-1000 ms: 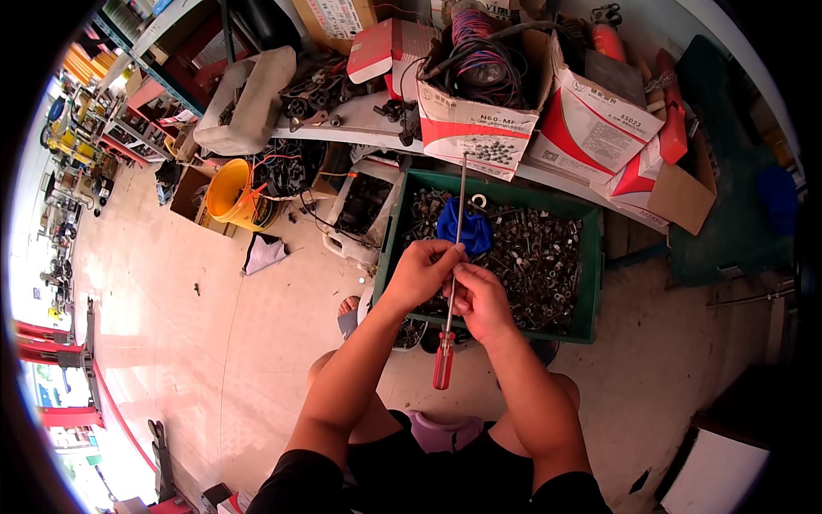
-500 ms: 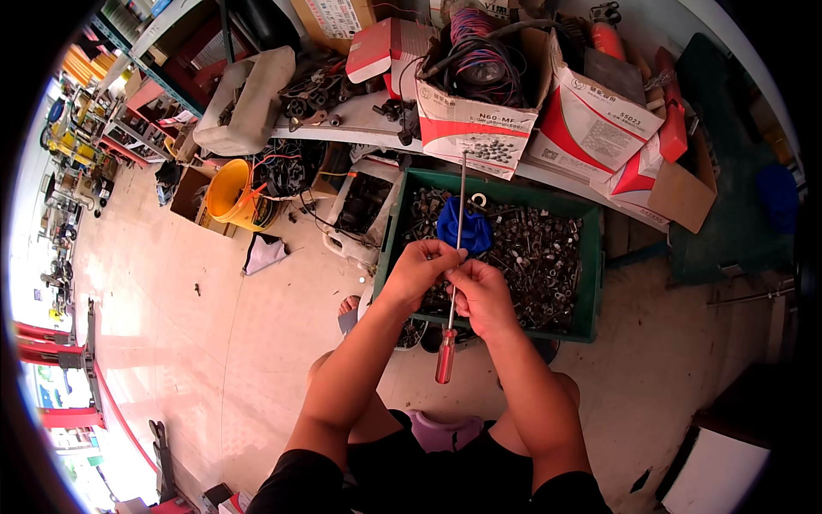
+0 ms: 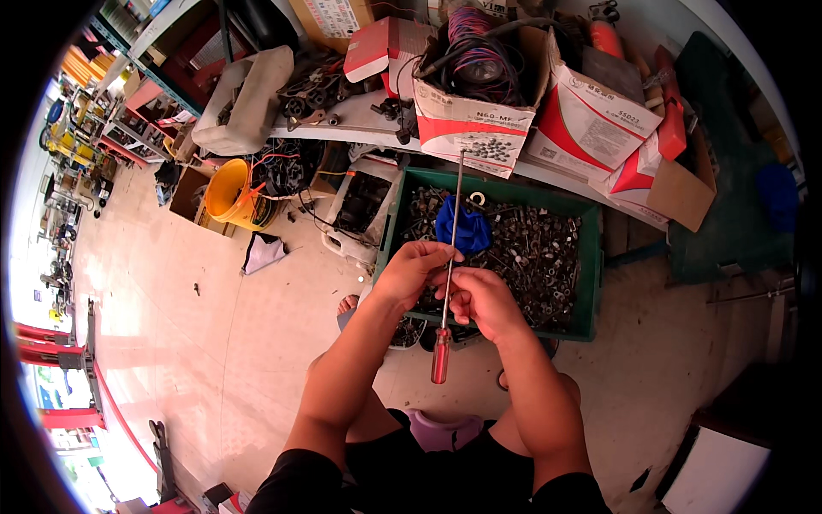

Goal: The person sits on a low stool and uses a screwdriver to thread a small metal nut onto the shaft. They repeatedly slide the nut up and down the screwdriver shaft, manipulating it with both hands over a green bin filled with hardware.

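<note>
Two forearms (image 3: 351,355) converge at near edge of green bin (image 3: 591,291); left hand (image 3: 416,272) pinches screwdriver (image 3: 457,214), right hand (image 3: 484,300) half-curled alongside, grip unclear.

A pale, glossy floor (image 3: 163,317) is stretching leftward toward bright light (image 3: 103,480); a white shelf (image 3: 353,128) (heavily cluttered) is running along the wall (image 3: 722,24).

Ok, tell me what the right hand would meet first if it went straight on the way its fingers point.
Probably the screwdriver: the right hand points leftward, very close to it. The left hand comes next in that line, though depth is unclear here.
</note>
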Demonstrator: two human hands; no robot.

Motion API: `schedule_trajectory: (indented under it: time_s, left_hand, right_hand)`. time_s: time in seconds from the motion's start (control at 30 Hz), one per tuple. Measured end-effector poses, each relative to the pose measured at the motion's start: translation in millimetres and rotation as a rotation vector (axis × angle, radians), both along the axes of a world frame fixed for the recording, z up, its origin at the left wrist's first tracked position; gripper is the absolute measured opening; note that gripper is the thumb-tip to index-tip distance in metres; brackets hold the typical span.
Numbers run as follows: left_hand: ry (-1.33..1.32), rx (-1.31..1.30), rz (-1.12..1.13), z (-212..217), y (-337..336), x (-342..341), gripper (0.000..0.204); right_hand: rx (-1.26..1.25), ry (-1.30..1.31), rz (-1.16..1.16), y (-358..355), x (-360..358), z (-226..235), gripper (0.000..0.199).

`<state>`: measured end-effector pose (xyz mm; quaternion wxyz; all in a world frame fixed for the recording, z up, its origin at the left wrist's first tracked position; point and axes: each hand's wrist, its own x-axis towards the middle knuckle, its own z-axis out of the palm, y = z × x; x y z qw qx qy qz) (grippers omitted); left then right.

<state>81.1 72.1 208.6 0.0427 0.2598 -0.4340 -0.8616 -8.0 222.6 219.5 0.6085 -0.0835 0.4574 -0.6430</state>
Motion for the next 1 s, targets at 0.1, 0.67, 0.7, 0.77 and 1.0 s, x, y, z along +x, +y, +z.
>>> schedule_trajectory:
  time_s: [0.1,0.67,0.7,0.77,1.0]
  left_hand:
    - [0.01,0.006,-0.042,4,-2,2,0.02]
    - [-0.141,-0.271,0.033,-3,-2,-1,0.023]
    - [-0.129,-0.239,0.034,-3,-3,0,0.022]
    - [-0.101,-0.172,0.033,1,-2,1,0.021]
    - [-0.069,-0.072,-0.049,7,-2,5,0.024]
  right_hand:
    - [-0.027,0.037,0.016,0,0,-5,0.025]
    - [0.04,0.137,-0.032,-4,6,-18,0.019]
    - [0.052,0.115,-0.01,-3,5,-15,0.022]
    - [0.078,0.103,0.033,-3,3,-8,0.029]
    - [0.082,0.034,0.107,-1,2,-2,0.036]
